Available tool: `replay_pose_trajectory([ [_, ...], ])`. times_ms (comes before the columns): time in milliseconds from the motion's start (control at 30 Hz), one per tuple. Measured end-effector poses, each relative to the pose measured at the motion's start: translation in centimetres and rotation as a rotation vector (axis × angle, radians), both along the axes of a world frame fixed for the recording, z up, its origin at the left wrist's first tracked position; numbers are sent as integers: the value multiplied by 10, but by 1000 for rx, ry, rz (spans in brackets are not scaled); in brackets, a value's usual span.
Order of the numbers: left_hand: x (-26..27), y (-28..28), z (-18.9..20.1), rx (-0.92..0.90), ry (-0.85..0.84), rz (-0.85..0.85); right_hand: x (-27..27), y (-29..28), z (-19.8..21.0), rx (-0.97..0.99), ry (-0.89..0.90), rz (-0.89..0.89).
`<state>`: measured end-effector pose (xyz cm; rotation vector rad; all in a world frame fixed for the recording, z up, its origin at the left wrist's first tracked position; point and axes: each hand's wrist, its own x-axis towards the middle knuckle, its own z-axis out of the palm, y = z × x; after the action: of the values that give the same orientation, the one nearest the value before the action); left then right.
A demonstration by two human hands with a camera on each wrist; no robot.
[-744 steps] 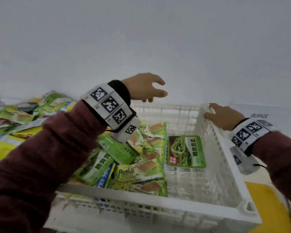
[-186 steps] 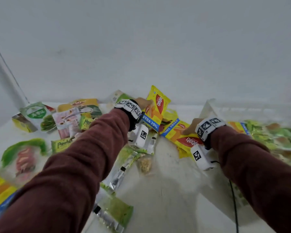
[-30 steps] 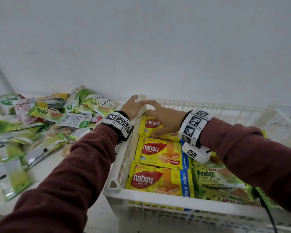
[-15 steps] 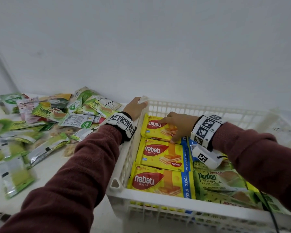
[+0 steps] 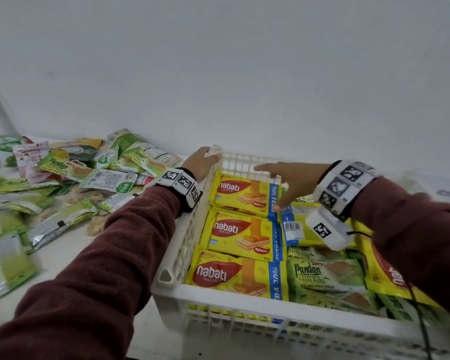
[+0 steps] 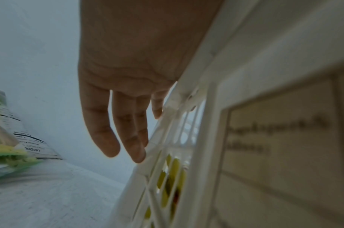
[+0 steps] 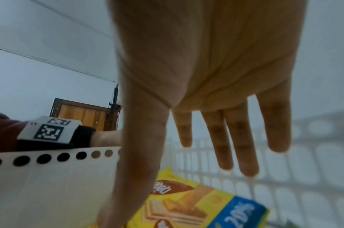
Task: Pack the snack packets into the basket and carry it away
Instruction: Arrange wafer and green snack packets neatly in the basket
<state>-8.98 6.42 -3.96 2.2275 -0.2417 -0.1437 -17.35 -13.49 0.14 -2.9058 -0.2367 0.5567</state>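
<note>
A white slotted basket [image 5: 182, 245] holds three yellow nabati wafer packets [image 5: 240, 233] in a column along its left side. Green Pandan packets [image 5: 322, 276] lie to their right. My left hand [image 5: 202, 165] rests on the basket's far left corner. In the left wrist view its fingers [image 6: 128, 123] hang straight down the outside of the basket wall [image 6: 186, 123]. My right hand [image 5: 289, 178] hovers empty over the far wafer packet [image 7: 196, 208], with its fingers [image 7: 215, 131] spread.
A loose pile of green, silver and pink snack packets [image 5: 63, 178] covers the white table left of the basket, and one packet [image 6: 3, 138] lies near my left hand. A white wall stands close behind. More yellow packets [image 5: 382, 271] fill the basket's right side.
My right hand has lifted off the far nabati packet and drawn back to the right, fingers now spread. My left hand has stayed on the basket's corner.
</note>
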Motion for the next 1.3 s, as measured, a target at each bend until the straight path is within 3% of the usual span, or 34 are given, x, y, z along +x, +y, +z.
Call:
replay_pose_trajectory([
  [200, 0, -1, 1, 41, -6, 0, -24, -28, -14, -289, 183, 5],
  [500, -2, -1, 2, 76, -4, 1, -39, -24, -43, -352, -90, 124],
  [800, 0, -1, 2, 82, -2, 4, -40, -23, 21, 569, -305, 157],
  [900, 0, -1, 1, 80, 2, 3, -40, -16, 13, 822, -293, 165],
  [967, 1, 0, 1, 79, 2, 1, -39, -15, -2, 861, -259, 151],
  [1167, 1, 0, 1, 84, 0, -4, -37, -40, -36, 509, -124, 28],
  [1300, 1, 0, 1, 74, -1, -3, -35, -48, -45, 49, -33, 34],
])
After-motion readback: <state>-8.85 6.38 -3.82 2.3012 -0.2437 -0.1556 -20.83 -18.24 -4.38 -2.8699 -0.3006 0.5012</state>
